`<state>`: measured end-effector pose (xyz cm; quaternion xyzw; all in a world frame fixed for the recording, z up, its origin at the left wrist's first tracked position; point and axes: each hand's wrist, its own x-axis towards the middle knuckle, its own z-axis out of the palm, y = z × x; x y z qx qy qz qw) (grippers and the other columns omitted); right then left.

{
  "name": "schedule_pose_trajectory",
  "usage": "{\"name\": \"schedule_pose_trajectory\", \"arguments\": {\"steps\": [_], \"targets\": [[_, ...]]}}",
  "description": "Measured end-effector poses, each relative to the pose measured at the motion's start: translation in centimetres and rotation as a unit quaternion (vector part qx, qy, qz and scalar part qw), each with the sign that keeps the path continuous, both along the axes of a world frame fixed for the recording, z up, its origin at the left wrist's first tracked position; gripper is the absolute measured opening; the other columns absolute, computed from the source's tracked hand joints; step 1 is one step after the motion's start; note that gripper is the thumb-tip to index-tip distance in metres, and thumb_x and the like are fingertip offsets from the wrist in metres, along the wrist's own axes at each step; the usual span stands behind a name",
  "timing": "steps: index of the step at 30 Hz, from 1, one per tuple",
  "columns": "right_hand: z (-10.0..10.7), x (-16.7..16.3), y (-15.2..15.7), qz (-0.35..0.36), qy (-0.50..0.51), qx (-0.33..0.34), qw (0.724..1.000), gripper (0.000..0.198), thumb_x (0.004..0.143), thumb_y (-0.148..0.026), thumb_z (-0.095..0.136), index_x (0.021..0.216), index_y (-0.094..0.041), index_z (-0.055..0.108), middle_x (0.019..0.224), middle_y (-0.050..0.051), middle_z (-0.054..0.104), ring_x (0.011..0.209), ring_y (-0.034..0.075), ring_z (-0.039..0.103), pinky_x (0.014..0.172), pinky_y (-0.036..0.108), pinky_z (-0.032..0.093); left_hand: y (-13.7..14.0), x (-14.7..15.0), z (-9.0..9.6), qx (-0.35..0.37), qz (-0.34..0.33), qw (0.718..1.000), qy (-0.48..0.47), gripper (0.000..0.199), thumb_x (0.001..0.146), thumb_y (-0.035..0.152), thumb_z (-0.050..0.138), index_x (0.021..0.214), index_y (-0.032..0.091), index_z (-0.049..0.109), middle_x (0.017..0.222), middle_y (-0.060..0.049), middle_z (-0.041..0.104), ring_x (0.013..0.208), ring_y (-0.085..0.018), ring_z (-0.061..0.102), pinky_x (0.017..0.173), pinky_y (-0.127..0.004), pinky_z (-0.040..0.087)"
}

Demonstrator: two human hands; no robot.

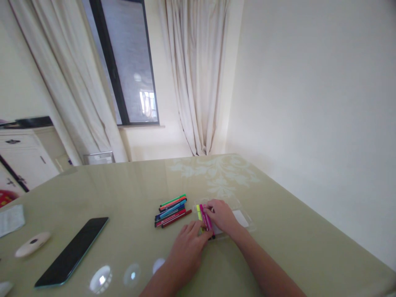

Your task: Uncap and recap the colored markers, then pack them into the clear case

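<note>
A clear plastic case (251, 225) lies flat on the table, with a white sheet (240, 218) inside it. Along its left side rest a yellow marker (198, 212) and a magenta marker (206, 218). My right hand (223, 216) is closed, its fingertips pinching the upper part of the magenta or pink markers. At their lower ends is my left hand (190, 245), thumb and fingers pressed on the markers. Both hands partly hide the case and the markers. Left of them lies a loose pile of felt-tip pens (171, 212) in green, orange, blue and red.
A black-screened tablet or large phone (74, 251) lies on the left of the glossy table (130, 194). Beyond it are a white oval object (33, 244) and a pale cloth (11, 220). A wall (315, 103) runs along the table's right side.
</note>
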<state>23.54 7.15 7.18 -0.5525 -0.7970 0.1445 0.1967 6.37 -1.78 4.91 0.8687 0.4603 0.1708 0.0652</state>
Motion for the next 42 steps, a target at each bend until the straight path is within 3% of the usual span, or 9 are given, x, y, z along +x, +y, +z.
{"name": "schedule_pose_trajectory", "arguments": {"steps": [12, 17, 20, 22, 24, 28, 34, 37, 42], "targets": [[-1.0, 0.1, 0.4, 0.023, 0.037, 0.002, 0.999, 0.021, 0.090, -0.025, 0.063, 0.094, -0.021, 0.083, 0.088, 0.007, 0.079, 0.078, 0.021, 0.069, 0.071, 0.027, 0.044, -0.1, 0.0, 0.5, 0.029, 0.007, 1.000, -0.003, 0.041, 0.094, 0.014, 0.052, 0.129, 0.030, 0.063, 0.131, -0.008, 0.062, 0.119, -0.029, 0.057, 0.105, -0.048, 0.047], [-0.8, 0.4, 0.5, 0.038, 0.061, 0.007, 0.997, 0.025, 0.095, -0.025, 0.057, 0.101, -0.023, 0.082, 0.098, 0.007, 0.081, 0.086, 0.021, 0.071, 0.078, 0.028, 0.046, 0.6, -0.7, -0.1, 0.043, 0.001, 0.998, -0.054, 0.032, 0.100, 0.020, 0.051, 0.129, 0.027, 0.064, 0.124, -0.007, 0.066, 0.114, -0.023, 0.061, 0.103, -0.038, 0.049], [-0.7, 0.5, 0.5, 0.035, 0.081, 0.001, 0.996, 0.026, 0.096, -0.022, 0.055, 0.104, -0.020, 0.080, 0.098, 0.008, 0.080, 0.088, 0.021, 0.071, 0.079, 0.028, 0.047, 1.6, -2.2, -0.3, 0.068, 0.098, 0.992, -0.048, 0.029, 0.102, 0.019, 0.046, 0.122, 0.023, 0.067, 0.118, -0.008, 0.067, 0.112, -0.024, 0.062, 0.100, -0.038, 0.050], [-0.7, 0.5, 0.5, 0.029, 0.090, -0.001, 0.995, 0.025, 0.096, -0.021, 0.055, 0.104, -0.019, 0.079, 0.095, 0.008, 0.079, 0.086, 0.021, 0.070, 0.077, 0.027, 0.047, 2.2, -3.3, -0.1, 0.078, 0.193, 0.978, -0.005, 0.026, 0.101, 0.018, 0.047, 0.116, 0.020, 0.068, 0.114, -0.010, 0.066, 0.112, -0.028, 0.060, 0.099, -0.043, 0.048], [-0.8, 0.4, 0.5, 0.025, 0.094, 0.016, 0.995, 0.022, 0.096, -0.019, 0.056, 0.102, -0.018, 0.078, 0.095, 0.008, 0.078, 0.086, 0.020, 0.069, 0.078, 0.028, 0.047, 2.5, -4.3, 0.2, 0.072, 0.246, 0.966, 0.032, 0.021, 0.100, 0.020, 0.050, 0.110, 0.019, 0.068, 0.113, -0.010, 0.065, 0.112, -0.029, 0.059, 0.099, -0.044, 0.047], [-0.7, 0.3, 0.5, 0.024, 0.114, 0.063, 0.991, 0.016, 0.094, -0.020, 0.060, 0.095, -0.018, 0.076, 0.094, 0.007, 0.075, 0.087, 0.020, 0.067, 0.080, 0.028, 0.047, 2.7, -5.1, 0.3, 0.032, 0.232, 0.972, 0.032, 0.015, 0.099, 0.023, 0.051, 0.105, 0.019, 0.064, 0.110, -0.008, 0.064, 0.109, -0.027, 0.059, 0.097, -0.040, 0.046], [0.0, -0.3, -0.1, 0.037, 0.181, 0.061, 0.981, 0.018, 0.095, -0.022, 0.058, 0.091, -0.019, 0.075, 0.089, 0.006, 0.074, 0.080, 0.019, 0.065, 0.075, 0.029, 0.047, 2.9, -4.9, -0.6, -0.004, 0.233, 0.972, -0.031, 0.023, 0.103, 0.029, 0.040, 0.096, 0.020, 0.060, 0.103, -0.010, 0.065, 0.102, -0.027, 0.062, 0.090, -0.039, 0.047], [0.2, -1.1, -0.7, 0.065, 0.274, -0.006, 0.959, 0.018, 0.094, -0.032, 0.062, 0.096, -0.020, 0.075, 0.087, 0.005, 0.075, 0.076, 0.018, 0.065, 0.073, 0.030, 0.049, 2.8, -4.3, -0.9, -0.022, 0.210, 0.965, -0.153, 0.034, 0.106, 0.035, 0.027, 0.092, 0.022, 0.055, 0.095, -0.008, 0.065, 0.092, -0.025, 0.063, 0.083, -0.037, 0.047], [0.6, -2.1, -1.4, 0.148, 0.460, -0.174, 0.858, 0.028, 0.085, -0.044, 0.075, 0.094, -0.018, 0.074, 0.085, 0.004, 0.076, 0.075, 0.019, 0.068, 0.073, 0.031, 0.052, 2.1, -2.6, -0.3, -0.085, 0.140, 0.928, -0.333, 0.045, 0.106, 0.054, 0.024, 0.085, 0.024, 0.051, 0.072, 0.000, 0.059, 0.066, -0.019, 0.057, 0.064, -0.029, 0.042]]}}
